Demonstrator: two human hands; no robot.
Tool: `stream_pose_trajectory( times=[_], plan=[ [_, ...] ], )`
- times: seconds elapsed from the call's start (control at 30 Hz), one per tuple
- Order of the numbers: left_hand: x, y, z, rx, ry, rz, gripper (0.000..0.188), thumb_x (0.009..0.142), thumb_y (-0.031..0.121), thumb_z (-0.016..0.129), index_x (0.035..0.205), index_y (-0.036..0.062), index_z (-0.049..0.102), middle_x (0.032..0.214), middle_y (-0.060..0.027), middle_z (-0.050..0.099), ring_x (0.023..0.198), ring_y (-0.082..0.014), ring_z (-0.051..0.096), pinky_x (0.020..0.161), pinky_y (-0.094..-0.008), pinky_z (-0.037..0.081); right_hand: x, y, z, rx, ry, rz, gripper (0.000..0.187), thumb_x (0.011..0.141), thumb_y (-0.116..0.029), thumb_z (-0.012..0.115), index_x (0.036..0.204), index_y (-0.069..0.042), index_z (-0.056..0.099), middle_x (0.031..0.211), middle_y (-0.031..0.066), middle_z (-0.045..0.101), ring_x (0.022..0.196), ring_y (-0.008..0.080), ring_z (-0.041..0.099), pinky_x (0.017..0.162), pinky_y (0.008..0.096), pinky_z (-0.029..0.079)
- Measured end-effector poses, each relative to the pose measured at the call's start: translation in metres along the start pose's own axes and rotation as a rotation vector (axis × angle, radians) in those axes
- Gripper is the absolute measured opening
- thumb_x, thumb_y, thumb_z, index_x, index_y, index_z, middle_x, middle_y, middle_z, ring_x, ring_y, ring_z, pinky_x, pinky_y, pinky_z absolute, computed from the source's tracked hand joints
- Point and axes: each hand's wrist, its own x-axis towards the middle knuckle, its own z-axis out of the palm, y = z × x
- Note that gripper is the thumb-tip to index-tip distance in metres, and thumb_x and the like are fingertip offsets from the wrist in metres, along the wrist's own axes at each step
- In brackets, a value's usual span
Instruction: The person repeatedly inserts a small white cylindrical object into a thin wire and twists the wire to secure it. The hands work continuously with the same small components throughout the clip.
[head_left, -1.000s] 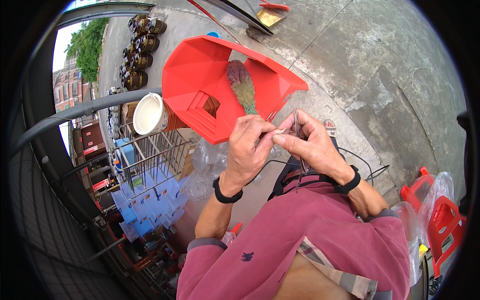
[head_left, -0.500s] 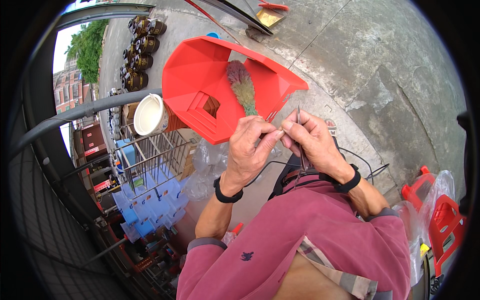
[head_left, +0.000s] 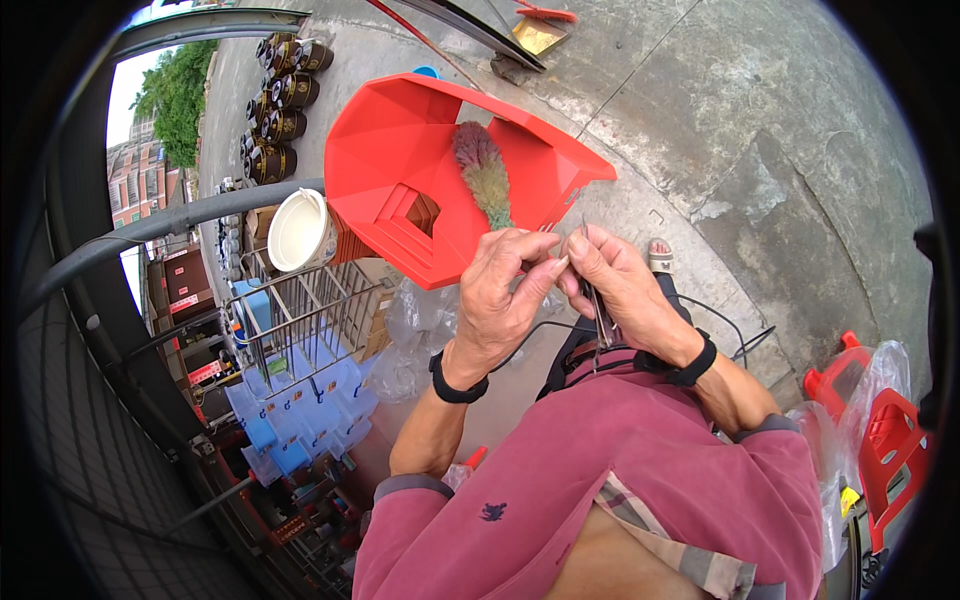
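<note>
My left hand [head_left: 505,285] is closed in a pinch, thumb against fingers. What it pinches, if anything, is too small to make out. Close beside it, nearly fingertip to fingertip, my right hand [head_left: 620,285] is closed around a slim dark metal tool [head_left: 604,325]. The tool's narrow end pokes up past the fingers and its other end hangs below the palm; its exact kind is unclear. Just beyond my left hand, a fluffy duster [head_left: 482,170] in purple, yellow and green lies against stacked red plastic bins [head_left: 390,135]. Its green end runs down behind my fingers.
A white bucket [head_left: 300,232] stands left of the bins, by a metal wire rack [head_left: 310,315]. Blue translucent boxes [head_left: 310,410] sit lower left. Red plastic stools [head_left: 893,450] are at the right, brown jars [head_left: 285,90] at the far left. A dark cable [head_left: 730,320] trails on the right.
My right hand has shifted slightly and turned, tilting the metal tool so its upper end leans left. More of a sandalled foot shows behind it. My left hand has barely moved.
</note>
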Motion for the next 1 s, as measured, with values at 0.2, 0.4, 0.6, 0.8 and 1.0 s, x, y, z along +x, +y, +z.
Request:
stream_pose_trajectory(
  times=[0.2,0.4,0.6,0.8,1.0],
  plan=[
    [0.002,0.0,-0.001,-0.013,-0.045,0.057,0.03,0.096,-0.005,0.073,0.126,-0.0011,0.073,0.098,-0.0107,0.074,0.093,-0.0213,0.069,0.083,-0.0326,0.054,-0.001,0.004,-0.006,0.012,0.006,0.039,0.048,0.116,-0.052,0.043,0.102,-0.009,0.059,0.082,0.0026,0.06,0.062,0.0092,0.049,0.057,0.023,0.04],
    [-0.002,-0.004,-0.005,-0.07,-0.092,-0.034,0.024,0.094,-0.005,0.072,0.118,-0.0015,0.073,0.103,-0.0108,0.072,0.092,-0.019,0.066,0.082,-0.0312,0.053,-0.002,-0.007,-0.014,0.04,0.114,0.204,0.034,0.112,-0.037,0.041,0.107,-0.007,0.055,0.081,0.0056,0.059,0.063,0.0118,0.049,0.056,0.0241,0.04],
    [-0.001,-0.001,-0.002,-0.238,-0.08,-0.183,0.018,0.099,0.003,0.071,0.116,-0.0008,0.07,0.1,-0.0062,0.069,0.087,-0.0125,0.063,0.077,-0.0277,0.052,-0.007,-0.02,-0.018,-0.127,0.062,0.074,0.024,0.113,-0.029,0.056,0.11,-0.006,0.06,0.087,0.0018,0.064,0.068,0.0078,0.055,0.059,0.0234,0.044],
    [0.008,0.008,0.0,-0.471,-0.109,-0.465,0.012,0.107,0.01,0.067,0.111,-0.0012,0.068,0.095,-0.0022,0.069,0.085,-0.005,0.061,0.075,-0.0231,0.05,-0.003,-0.021,-0.018,-0.457,-0.006,-0.065,0.027,0.11,-0.029,0.065,0.103,-0.003,0.067,0.088,-0.0007,0.064,0.07,0.0037,0.055,0.059,0.0239,0.043],
    [0.011,0.008,-0.002,-0.398,-0.08,-0.424,0.011,0.107,0.011,0.066,0.103,0.0002,0.067,0.085,0.0026,0.065,0.076,-0.0017,0.056,0.066,-0.0217,0.045,-0.008,-0.027,-0.022,-0.585,-0.066,0.064,0.025,0.107,-0.027,0.068,0.107,-0.002,0.067,0.087,0.0024,0.064,0.081,0.0113,0.062,0.071,0.0299,0.048]
  ],
)
